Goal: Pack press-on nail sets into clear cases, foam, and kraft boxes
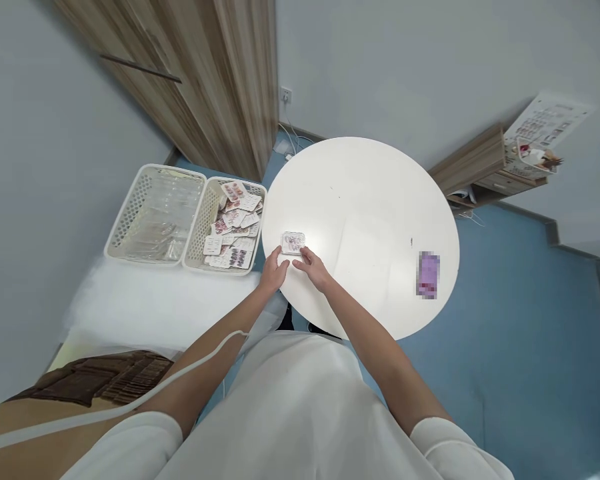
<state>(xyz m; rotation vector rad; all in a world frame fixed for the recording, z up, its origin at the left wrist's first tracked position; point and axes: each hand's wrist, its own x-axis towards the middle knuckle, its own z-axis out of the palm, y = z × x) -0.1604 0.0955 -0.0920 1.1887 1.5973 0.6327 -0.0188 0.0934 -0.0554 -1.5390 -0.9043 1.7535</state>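
Observation:
A small clear case (293, 243) with a pinkish patterned card or pieces inside lies near the left edge of the round white table (370, 200). My left hand (274, 271) is at its lower left corner, thumb and fingers apart, fingertips close beside the case. At the lower right corner, the fingertips of my right hand (314, 268) touch or nearly touch the case, with the thumb spread below. Neither hand is closed around anything. The exact contact is too small to tell.
Left of the table stand a white basket (194, 248) of patterned cards and another basket (117, 230) of clear plastic cases. A blurred purple item (428, 275) lies on the table's right side. A white cable (195, 365) crosses my left forearm. A wooden shelf (473, 160) stands beyond.

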